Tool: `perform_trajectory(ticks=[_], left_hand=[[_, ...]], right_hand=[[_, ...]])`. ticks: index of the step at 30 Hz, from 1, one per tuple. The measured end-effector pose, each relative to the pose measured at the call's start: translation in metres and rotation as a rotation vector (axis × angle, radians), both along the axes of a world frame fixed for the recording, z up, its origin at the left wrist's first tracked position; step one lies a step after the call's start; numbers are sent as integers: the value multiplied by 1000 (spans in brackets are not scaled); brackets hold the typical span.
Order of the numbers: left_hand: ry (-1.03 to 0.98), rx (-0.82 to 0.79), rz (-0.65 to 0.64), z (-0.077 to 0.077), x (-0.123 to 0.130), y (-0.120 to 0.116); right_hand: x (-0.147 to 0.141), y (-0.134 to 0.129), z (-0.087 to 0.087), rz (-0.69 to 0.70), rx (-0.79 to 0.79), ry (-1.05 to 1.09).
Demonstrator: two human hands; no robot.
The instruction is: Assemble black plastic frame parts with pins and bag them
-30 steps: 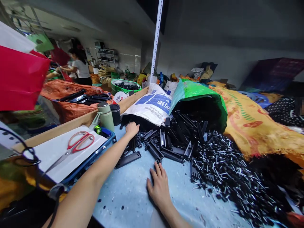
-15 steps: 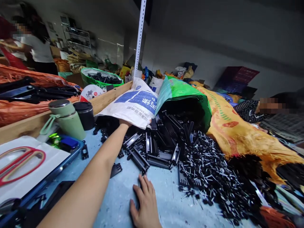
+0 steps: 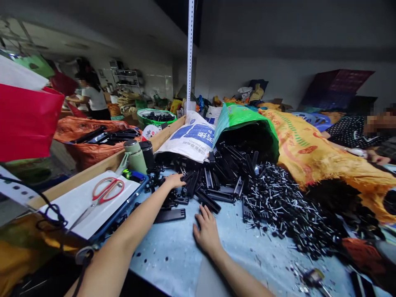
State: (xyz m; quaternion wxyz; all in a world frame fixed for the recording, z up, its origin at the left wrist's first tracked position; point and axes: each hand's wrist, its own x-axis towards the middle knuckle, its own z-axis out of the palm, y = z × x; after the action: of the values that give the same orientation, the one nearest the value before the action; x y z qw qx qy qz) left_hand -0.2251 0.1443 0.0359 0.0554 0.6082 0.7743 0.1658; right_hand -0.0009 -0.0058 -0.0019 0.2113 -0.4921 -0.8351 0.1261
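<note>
My left hand (image 3: pixel 175 180) is at the mouth of the white printed sack (image 3: pixel 193 138), its fingers closed on several long black plastic parts (image 3: pixel 192 182). Its fingertips are partly hidden by those parts. On the light blue table, my right hand (image 3: pixel 208 231) lies with its fingers apart and holds nothing. Just beyond its fingertips is a black channel-shaped part (image 3: pixel 208 201). More long black parts spill from the green sack (image 3: pixel 247 117). A flat black slotted piece (image 3: pixel 170 215) lies beside my left forearm.
To the right, a heap of small black pieces with metal pins (image 3: pixel 278 202) lies before a yellow sack (image 3: pixel 309 152). Red-handled scissors (image 3: pixel 108 190) rest on white paper at left, near a green flask (image 3: pixel 135 156) and black cup (image 3: pixel 147 153). Another person (image 3: pixel 349 130) is at right.
My left hand has come out from under the white sack's edge with black parts. My right hand stays on the table, fingers apart. The view has pulled back and shifted left.
</note>
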Motion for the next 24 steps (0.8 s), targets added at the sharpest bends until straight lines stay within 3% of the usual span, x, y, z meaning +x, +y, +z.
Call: perform_trajectory(ticks=[6,11,14,17,21,24], left_hand=[[77,18,-102,3,42,-55],[25,138,-128,24,71,-81],[-21,168,-188,29,96,-112],[-47,166,-277,16,123,-161],[-11,79,-382,-19,143,-235],[84,83,-296,-42,141,-273]], right_hand=[[26,-21,5,115,12,-5],[73,-20,16,-107,-114,73],[98,-12,19,-132,-232,128],[125,-17,18,-162,-325,172],[156,-46,15,-183,-360,119],[158,-63,15,-183,-247,-9]])
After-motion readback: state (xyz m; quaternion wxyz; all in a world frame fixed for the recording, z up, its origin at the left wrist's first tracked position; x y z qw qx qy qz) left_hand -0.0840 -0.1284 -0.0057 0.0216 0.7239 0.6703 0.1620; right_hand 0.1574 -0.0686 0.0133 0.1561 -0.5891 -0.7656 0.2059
